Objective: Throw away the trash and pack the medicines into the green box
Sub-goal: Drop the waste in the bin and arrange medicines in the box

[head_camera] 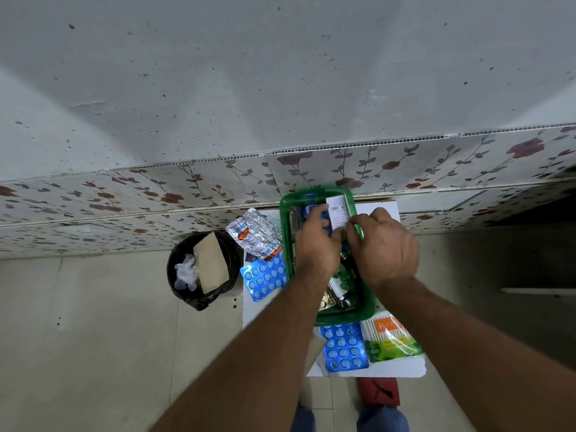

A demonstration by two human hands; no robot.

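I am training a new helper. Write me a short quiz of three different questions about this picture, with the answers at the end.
1. True or false: both hands are over the green box.
2. Which lies in the black bin? A) a blue blister pack B) a brown envelope C) a red cloth
3. How many blue blister packs lie on the table outside the box?

Key
1. True: the left hand and the right hand meet there at a white carton.
2. B: the brown envelope beside crumpled clear plastic.
3. Two: one left of the box, one in front of it.
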